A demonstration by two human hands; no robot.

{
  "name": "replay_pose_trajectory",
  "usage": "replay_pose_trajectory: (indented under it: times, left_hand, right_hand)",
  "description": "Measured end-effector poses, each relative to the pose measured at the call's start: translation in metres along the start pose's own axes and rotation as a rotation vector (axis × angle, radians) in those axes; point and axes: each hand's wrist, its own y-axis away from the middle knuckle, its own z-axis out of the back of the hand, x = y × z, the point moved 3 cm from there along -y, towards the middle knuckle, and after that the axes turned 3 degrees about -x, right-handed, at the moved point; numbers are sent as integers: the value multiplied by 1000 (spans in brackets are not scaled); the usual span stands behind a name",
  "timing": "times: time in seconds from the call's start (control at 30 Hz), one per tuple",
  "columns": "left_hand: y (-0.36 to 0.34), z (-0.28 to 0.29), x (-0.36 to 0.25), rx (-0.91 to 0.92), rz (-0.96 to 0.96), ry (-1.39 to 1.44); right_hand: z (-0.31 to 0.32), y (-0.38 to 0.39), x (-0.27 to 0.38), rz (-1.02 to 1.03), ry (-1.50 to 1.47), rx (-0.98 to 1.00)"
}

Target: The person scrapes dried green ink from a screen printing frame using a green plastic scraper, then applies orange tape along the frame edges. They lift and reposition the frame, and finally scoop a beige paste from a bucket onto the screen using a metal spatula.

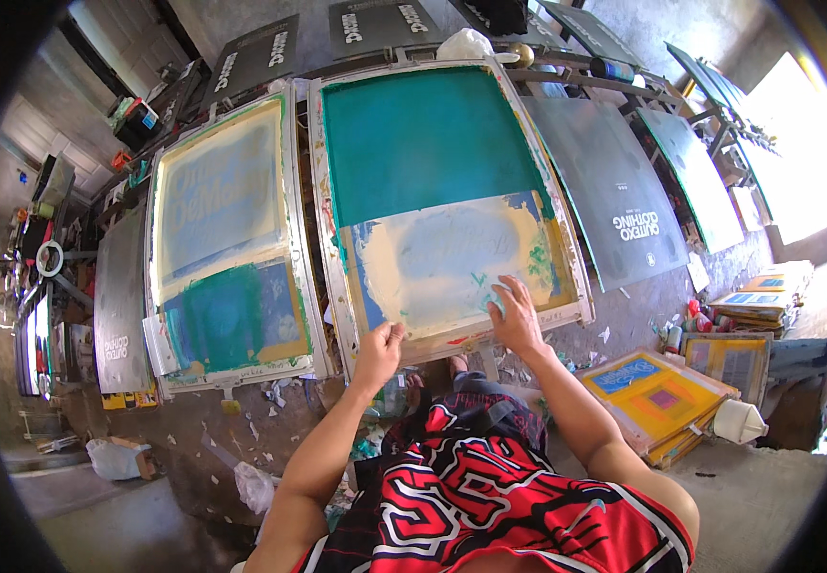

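In front of me lies a silk-screen frame (581, 277). Its mesh is green over the far part, and the near part is pale with a faint printed stencil and cream borders. My left hand (380, 355) is closed at the near left edge of this frame; what its fingers pinch, if anything, is hidden. Over the pale mesh near the front edge, my right hand (519, 320) has its fingers curled around a small bluish-green scrap (496, 300), whose kind I cannot make out. Small green marks show on the mesh beside those fingers.
A second screen frame (305, 277) lies to the left. Dark printed panels (604, 181) stand around on racks. Yellow screens (657, 396) are stacked at lower right beside a white plastic container (740, 420). Scraps and a plastic bag (254, 485) litter the floor.
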Motion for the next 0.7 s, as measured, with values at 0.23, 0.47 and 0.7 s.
replay_pose_trajectory:
  times: [0.23, 0.47, 0.7]
  left_hand:
    - [-39, 35, 4, -496, -330, -481]
    - [-69, 34, 44, -642, -211, -612]
    - [-92, 40, 65, -613, 76, -371]
  right_hand:
    - [42, -33, -71, -180, 196, -175]
    - [76, -39, -130, -555, 396, -288]
    - [79, -31, -159, -842, 251, -48]
